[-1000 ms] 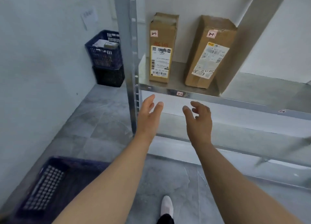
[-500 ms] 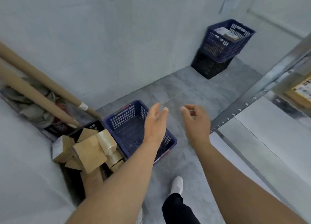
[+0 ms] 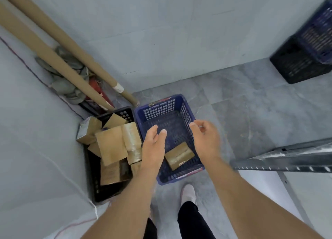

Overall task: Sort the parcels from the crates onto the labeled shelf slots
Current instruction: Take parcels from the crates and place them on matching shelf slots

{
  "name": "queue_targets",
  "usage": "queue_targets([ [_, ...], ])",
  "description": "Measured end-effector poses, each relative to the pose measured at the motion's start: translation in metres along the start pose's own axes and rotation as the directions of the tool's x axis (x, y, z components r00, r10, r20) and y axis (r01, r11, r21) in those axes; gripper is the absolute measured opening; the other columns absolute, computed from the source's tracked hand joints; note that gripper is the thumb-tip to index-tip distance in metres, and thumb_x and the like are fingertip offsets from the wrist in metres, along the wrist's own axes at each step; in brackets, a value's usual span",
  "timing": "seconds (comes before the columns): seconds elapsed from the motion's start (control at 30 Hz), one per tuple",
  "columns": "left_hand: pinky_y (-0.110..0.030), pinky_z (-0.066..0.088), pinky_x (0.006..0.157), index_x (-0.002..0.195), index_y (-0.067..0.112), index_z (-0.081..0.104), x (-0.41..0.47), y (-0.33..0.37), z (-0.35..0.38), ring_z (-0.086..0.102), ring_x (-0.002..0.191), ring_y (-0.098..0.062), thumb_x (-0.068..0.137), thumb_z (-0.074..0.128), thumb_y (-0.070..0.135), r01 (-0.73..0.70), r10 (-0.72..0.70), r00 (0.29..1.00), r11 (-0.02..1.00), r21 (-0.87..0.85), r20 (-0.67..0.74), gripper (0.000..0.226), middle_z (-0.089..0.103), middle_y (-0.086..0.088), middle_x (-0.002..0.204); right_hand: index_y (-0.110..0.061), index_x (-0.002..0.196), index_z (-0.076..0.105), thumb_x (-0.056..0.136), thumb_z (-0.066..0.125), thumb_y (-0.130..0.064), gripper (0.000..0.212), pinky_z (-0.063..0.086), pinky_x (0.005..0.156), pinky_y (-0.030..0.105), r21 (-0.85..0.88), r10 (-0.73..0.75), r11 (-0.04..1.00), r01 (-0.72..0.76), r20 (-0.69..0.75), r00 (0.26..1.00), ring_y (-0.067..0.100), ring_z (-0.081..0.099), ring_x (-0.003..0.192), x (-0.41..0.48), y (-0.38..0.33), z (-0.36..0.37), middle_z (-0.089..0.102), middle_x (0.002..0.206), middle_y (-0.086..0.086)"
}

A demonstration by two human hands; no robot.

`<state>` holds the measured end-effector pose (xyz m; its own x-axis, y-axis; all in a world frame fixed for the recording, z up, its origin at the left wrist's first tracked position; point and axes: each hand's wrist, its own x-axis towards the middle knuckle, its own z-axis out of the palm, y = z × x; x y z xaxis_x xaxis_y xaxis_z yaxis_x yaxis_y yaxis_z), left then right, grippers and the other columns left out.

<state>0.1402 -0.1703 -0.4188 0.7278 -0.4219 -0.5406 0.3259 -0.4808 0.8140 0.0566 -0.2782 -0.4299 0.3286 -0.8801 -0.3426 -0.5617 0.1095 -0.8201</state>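
A blue crate [image 3: 161, 111] stands on the floor below me with one taped cardboard parcel [image 3: 179, 155] lying in its near part. To its left a black crate [image 3: 93, 181] is heaped with several cardboard parcels [image 3: 111, 145]. My left hand [image 3: 154, 143] hovers over the blue crate's left side, fingers straight and holding nothing. Over the crate's right side hangs my right hand [image 3: 206, 140], fingers loosely curled and empty. Both hands are above the parcel and apart from it.
The metal shelf's edge [image 3: 280, 159] juts in at the right. Two long cardboard tubes [image 3: 59, 50] lean in the left corner over crumpled rags. Stacked blue and black crates [image 3: 305, 57] stand at the far right wall. My shoe [image 3: 188, 194] is on the grey floor.
My view has swung from the shelf down and left to the floor crates. Both empty hands have come over the blue crate, and the parcel inside it has come into sight.
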Motion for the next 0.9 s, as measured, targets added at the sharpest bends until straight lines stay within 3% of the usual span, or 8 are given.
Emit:
queue_targets([
  [0.17,-0.038,0.032,0.115,0.15,0.021,0.033,0.054,-0.052,0.018,0.04,0.135,-0.014,0.101,0.045,0.035,0.137,-0.136,0.991,0.989,0.054,-0.017,0.052,0.039,0.003,0.151,-0.013,0.111,0.065,0.093,0.057,-0.027,0.024,0.039,0.081,0.025,-0.079,0.078,0.994,-0.075,0.039,0.996,0.016,0.059,0.096,0.059,0.049,0.024,0.065,0.112,0.005],
  [0.37,-0.039,0.031,0.116,0.15,0.023,0.032,0.122,-0.126,0.041,0.038,0.137,-0.015,0.101,0.045,0.037,0.249,-0.25,0.968,0.967,0.05,0.001,0.053,0.036,0.004,0.153,-0.01,0.107,0.068,0.092,0.058,-0.022,0.021,0.043,0.09,0.032,-0.176,0.126,0.978,-0.109,0.085,0.988,0.02,0.059,0.101,0.111,0.12,0.076,0.066,0.108,0.004],
  [0.5,-0.034,0.032,0.114,0.15,0.024,0.032,0.167,-0.175,0.06,0.04,0.129,-0.007,0.1,0.047,0.037,0.281,-0.281,0.959,0.96,0.011,0.03,0.053,0.038,0.005,0.151,-0.008,0.109,0.068,0.094,0.058,-0.021,0.023,0.042,0.089,0.028,-0.218,0.139,0.97,-0.109,0.125,0.982,0.013,0.056,0.093,0.137,0.164,0.112,0.064,0.102,0.0],
  [0.63,-0.031,0.033,0.112,0.151,0.025,0.031,0.208,-0.22,0.076,0.04,0.133,-0.009,0.101,0.046,0.039,0.317,-0.318,0.947,0.948,0.033,0.036,0.055,0.037,0.006,0.153,-0.003,0.088,0.065,0.093,0.056,-0.02,0.019,0.042,0.079,0.031,-0.241,0.159,0.963,-0.119,0.153,0.975,0.017,0.054,0.077,0.161,0.21,0.14,0.062,0.082,0.002],
  [0.73,-0.031,0.03,0.112,0.153,0.024,0.028,0.236,-0.257,0.087,0.037,0.139,-0.015,0.101,0.043,0.04,0.355,-0.359,0.933,0.931,0.089,0.03,0.056,0.034,0.005,0.156,-0.004,0.113,0.065,0.095,0.056,-0.022,0.027,0.042,0.084,0.027,-0.271,0.213,0.949,-0.161,0.172,0.962,0.019,0.059,0.094,0.179,0.244,0.157,0.067,0.107,0.006],
  [0.8,-0.034,0.029,0.114,0.154,0.023,0.024,0.254,-0.284,0.096,0.035,0.14,-0.02,0.102,0.04,0.041,0.404,-0.41,0.912,0.906,0.127,0.026,0.057,0.03,0.002,0.158,0.002,0.113,0.063,0.096,0.053,-0.02,0.03,0.045,0.087,0.033,-0.288,0.264,0.935,-0.206,0.181,0.947,0.03,0.06,0.103,0.193,0.269,0.166,0.066,0.112,0.015],
  [0.9,-0.045,0.031,0.114,0.155,0.02,0.021,0.28,-0.326,0.109,0.032,0.141,-0.028,0.102,0.036,0.045,0.526,-0.531,0.847,0.84,0.132,0.0,0.06,0.025,-0.004,0.159,-0.009,0.092,0.062,0.098,0.047,-0.019,0.019,0.043,0.069,0.032,-0.327,0.373,0.898,-0.294,0.213,0.903,0.031,0.054,0.087,0.215,0.309,0.178,0.06,0.085,0.01],
])
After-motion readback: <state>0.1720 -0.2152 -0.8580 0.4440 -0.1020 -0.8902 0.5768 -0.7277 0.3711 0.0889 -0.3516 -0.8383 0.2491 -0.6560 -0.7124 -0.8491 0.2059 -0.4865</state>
